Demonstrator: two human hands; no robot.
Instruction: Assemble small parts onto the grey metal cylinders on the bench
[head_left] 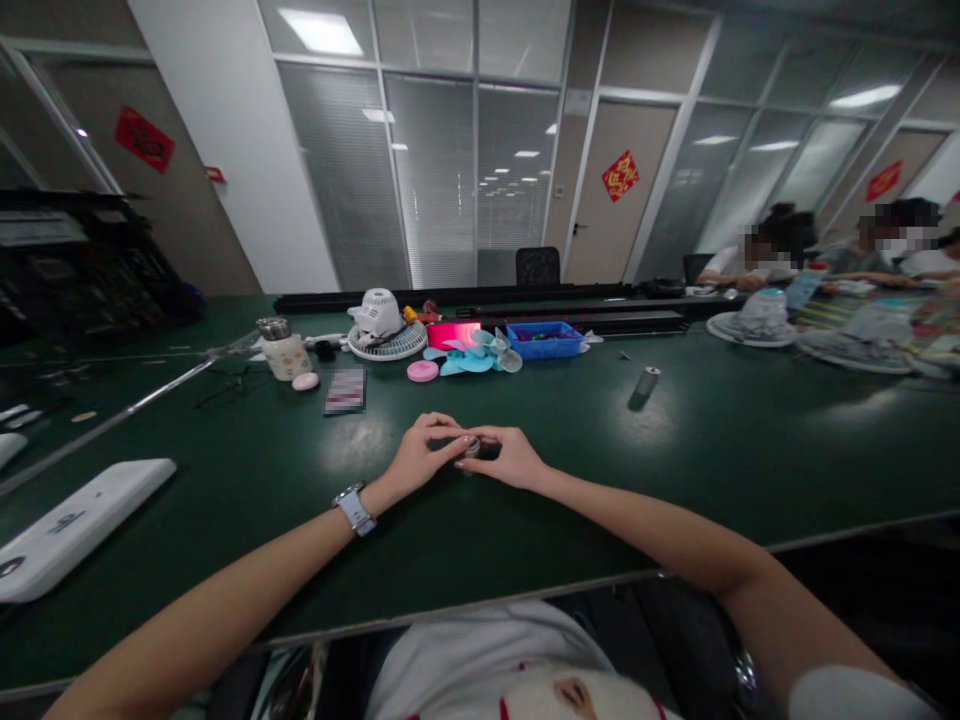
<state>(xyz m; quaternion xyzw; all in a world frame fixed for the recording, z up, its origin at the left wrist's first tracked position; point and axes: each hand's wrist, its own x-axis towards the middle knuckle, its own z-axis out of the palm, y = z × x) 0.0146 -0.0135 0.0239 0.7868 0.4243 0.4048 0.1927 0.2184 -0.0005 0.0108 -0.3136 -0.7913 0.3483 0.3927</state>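
Observation:
My left hand (pixel 427 447) and my right hand (pixel 514 455) meet above the middle of the green table. Their fingertips close together on a small silvery round piece (pixel 472 448), too small and too covered to name. The fingers hide most of it. The left wrist wears a watch with a pale strap. To the right, apart from both hands, a small metal cylinder (pixel 645 386) stands on the tabletop.
Behind my hands lie a white fan part (pixel 377 325), teal fan blades (pixel 480 355), a pink round disc (pixel 422 371) and a blue tray (pixel 544 340) with small parts. A patterned bottle (pixel 285 350) and a long white device (pixel 86 530) are on the left. People sit far right.

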